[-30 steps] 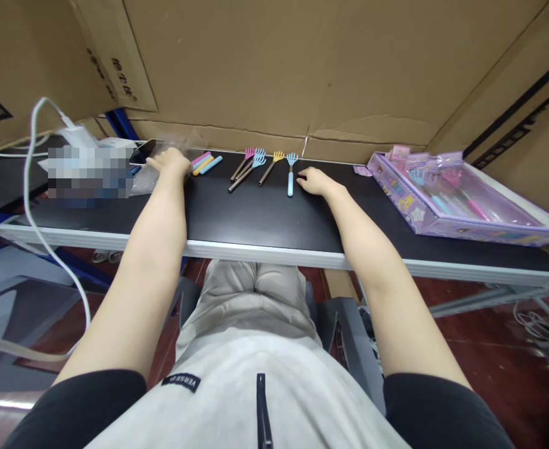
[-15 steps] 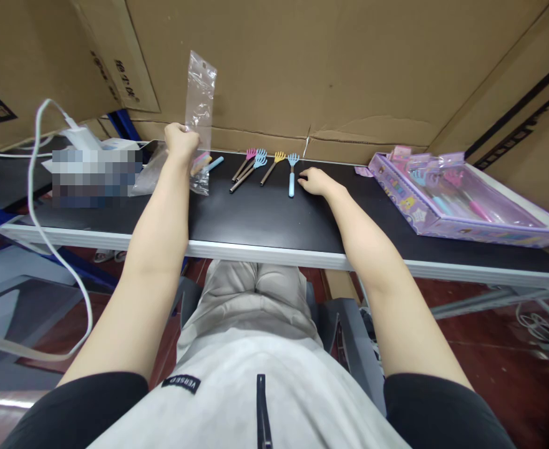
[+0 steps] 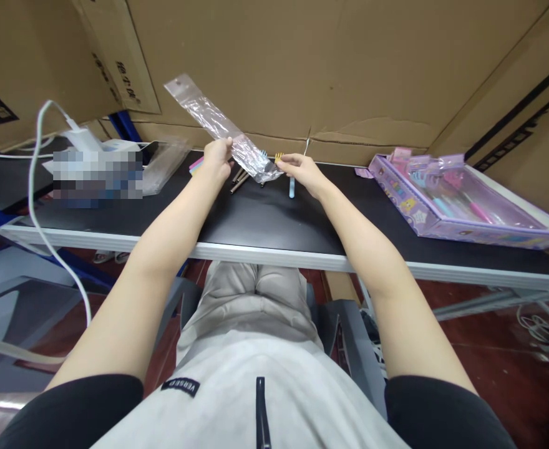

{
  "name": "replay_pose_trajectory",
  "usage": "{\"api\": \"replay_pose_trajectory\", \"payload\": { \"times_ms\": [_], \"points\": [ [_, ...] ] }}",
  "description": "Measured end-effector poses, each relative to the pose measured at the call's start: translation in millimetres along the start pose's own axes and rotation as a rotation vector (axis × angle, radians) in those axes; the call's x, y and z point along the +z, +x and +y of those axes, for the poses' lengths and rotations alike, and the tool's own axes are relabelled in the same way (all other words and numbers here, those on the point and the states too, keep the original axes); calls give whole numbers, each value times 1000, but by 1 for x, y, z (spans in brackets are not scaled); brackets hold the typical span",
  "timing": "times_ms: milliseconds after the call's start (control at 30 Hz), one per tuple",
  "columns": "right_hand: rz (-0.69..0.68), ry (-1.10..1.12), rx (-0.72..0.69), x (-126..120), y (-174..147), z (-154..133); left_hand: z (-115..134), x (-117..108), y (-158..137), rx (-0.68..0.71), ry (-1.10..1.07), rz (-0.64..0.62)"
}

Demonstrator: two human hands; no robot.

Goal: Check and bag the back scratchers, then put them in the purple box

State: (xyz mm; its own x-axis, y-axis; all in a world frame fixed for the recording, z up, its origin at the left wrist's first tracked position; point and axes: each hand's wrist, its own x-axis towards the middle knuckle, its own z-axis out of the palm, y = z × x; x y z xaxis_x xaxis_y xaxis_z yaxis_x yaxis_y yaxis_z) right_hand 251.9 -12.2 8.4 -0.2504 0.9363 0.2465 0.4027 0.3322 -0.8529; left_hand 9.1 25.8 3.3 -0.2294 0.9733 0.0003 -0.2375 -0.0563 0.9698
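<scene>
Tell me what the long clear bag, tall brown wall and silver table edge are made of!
Long clear bag: probably thin plastic, glossy with crinkly highlights.
Tall brown wall: seems matte cardboard, creased near the bottom.
Silver table edge: perhaps metal, grooved with a soft sheen.

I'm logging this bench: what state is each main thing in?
Left hand: closed on held bag.
Right hand: at bag's lower end, grip unclear.
Held bag: tilted, wrinkled.
Blue handle: lying flat, partly covered.
Purple box: open-topped, holding wrapped pieces.
White cable: looped.
</scene>
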Motion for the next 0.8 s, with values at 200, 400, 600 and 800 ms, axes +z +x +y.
{"api": "replay_pose_trajectory", "payload": {
  "times_ms": [200,400,600,800],
  "points": [
    [-87,311,182,12,-12,-15,-5,27,-28,6,-106,69],
    [-62,357,220,12,-11,-15,-6,35,-39,-18,-125,-11],
    [-110,356,205,10,-11,-12,-8,35,-37,-10,-122,-9],
    [-116,370,206,11,-11,-13,-10,34,-36,-10,-108,-29]
  ]
}}
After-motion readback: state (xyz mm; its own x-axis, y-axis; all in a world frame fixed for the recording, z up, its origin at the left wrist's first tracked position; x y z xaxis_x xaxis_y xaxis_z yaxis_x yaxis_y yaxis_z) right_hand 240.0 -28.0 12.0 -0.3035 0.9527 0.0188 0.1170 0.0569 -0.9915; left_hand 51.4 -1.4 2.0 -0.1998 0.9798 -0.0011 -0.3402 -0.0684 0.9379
